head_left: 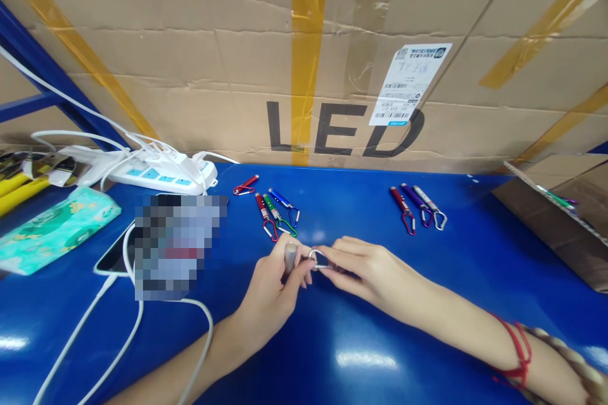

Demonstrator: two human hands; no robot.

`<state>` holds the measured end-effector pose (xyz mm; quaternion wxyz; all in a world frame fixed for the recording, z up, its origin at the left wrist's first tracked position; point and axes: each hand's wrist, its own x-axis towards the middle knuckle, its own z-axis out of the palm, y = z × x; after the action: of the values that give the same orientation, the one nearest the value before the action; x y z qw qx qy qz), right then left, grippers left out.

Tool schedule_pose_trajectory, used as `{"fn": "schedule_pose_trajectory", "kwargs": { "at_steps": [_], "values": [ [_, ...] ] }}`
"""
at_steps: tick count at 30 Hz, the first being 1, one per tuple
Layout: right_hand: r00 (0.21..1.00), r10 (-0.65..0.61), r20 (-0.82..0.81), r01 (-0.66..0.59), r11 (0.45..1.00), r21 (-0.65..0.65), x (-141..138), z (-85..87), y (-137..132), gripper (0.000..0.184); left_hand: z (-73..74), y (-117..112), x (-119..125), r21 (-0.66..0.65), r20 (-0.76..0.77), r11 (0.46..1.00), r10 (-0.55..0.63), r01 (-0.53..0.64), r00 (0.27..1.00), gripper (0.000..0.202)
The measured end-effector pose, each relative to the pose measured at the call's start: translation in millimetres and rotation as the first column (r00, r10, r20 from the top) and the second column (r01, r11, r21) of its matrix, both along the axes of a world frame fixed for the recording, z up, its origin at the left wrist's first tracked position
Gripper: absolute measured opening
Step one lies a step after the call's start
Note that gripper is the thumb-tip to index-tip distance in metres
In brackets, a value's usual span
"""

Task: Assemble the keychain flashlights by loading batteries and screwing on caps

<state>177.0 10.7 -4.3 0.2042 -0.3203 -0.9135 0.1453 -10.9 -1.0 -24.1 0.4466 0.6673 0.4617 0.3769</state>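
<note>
My left hand is closed around a small silver penlight, its round end showing between thumb and fingers. A silver carabiner clip bridges the two hands. My right hand pinches the clip's right end, while the left thumb and fingertips touch its left end. Fingers hide whether clip and penlight are joined. Just beyond my left hand lie a red penlight, a green penlight and a blue penlight, each with a matching clip. Another red penlight lies behind them.
Farther right are a red penlight, a purple one and a silver one. A phone, white cables, a power strip and a tissue pack occupy the left. Cardboard boxes stand behind and at right.
</note>
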Motion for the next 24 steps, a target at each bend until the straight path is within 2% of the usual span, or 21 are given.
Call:
{"fn": "schedule_pose_trajectory", "kwargs": {
  "at_steps": [2,8,12,15,20,24],
  "values": [
    [1.000,0.010,-0.015,-0.010,1.000,-0.004,-0.5,-2.4,-1.3,0.022,-2.1,-1.4,-1.3,0.069,-0.038,0.997,-0.027,0.030,0.999,0.016],
    [0.996,-0.042,-0.074,0.057,0.973,0.225,-7.4,-10.8,-6.4,0.030,-4.2,-5.6,-3.3,0.163,-0.076,0.985,-0.039,0.051,0.996,0.014],
    [0.987,-0.034,-0.158,0.081,0.951,0.299,-11.0,-10.7,-7.0,0.038,-4.4,-9.6,-1.8,0.144,-0.068,0.989,-0.034,0.044,0.997,0.014],
    [0.982,-0.029,-0.187,0.081,0.957,0.279,-11.0,-8.5,-5.6,0.042,-3.6,-12.0,0.6,0.105,-0.065,0.993,-0.049,0.056,0.997,0.015],
    [0.991,-0.135,0.013,0.122,0.933,0.339,-5.3,-8.8,-3.2,0.036,3.1,-11.0,3.8,0.009,0.067,1.000,-0.028,0.028,0.997,0.015],
    [0.977,-0.184,0.112,0.124,0.905,0.407,-3.0,-9.4,-3.6,0.039,4.3,-7.9,3.4,-0.052,0.094,0.999,0.009,-0.004,0.996,0.008]
  ]
}}
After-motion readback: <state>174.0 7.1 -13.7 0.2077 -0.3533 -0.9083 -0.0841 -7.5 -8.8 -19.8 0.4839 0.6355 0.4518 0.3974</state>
